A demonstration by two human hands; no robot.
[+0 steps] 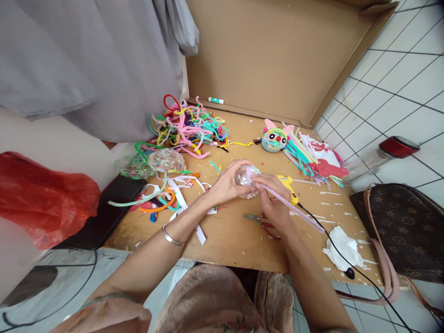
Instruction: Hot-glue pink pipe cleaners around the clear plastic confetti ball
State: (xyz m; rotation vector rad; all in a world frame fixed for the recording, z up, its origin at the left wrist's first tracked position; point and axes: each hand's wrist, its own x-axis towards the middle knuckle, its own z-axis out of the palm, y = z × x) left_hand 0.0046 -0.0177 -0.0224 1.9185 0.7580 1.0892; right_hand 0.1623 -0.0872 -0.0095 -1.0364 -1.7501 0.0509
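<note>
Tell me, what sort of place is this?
Likely a small craft corner, though whether at home or in a workshop I can't tell: the table bears a heap of pipe cleaners, a yellow glue gun and an animal-faced figure.

The brown handbag [402,236] bears a repeating "LV" monogram.

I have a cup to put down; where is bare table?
Mostly bare: the front of the table, between the paper strip and the scissors; and a patch between the glue stick and the pink-eared craft. Crowded: the left, with its pipe-cleaner pile, and around the glue gun.
</note>
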